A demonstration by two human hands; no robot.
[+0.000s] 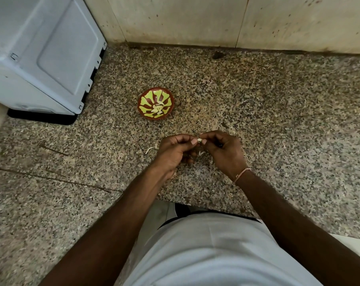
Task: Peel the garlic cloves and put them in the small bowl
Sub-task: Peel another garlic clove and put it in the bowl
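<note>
Both hands meet over the counter (pixel 257 100), the left hand (pixel 175 150) and right hand (pixel 222 150) each pinching 1 garlic clove (pixel 199 140) between curled fingertips, skin apparently partly on. Beyond the fingers, the small bowl (pixel 155 103) already holds several peeled cloves (count unclear). Peel scraps (pixel 151 149) lie just left of the knuckles, so the job looks well underway.

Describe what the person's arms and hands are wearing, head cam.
Both forearms are bare, with no sleeves in view down to the frame edge. The left hand wears nothing: no glove, ring or band shows. The right hand is bare too, but its wrist carries a thin pinkish thread bracelet. No watch on either wrist. The torso below is in a white shirt.
</note>
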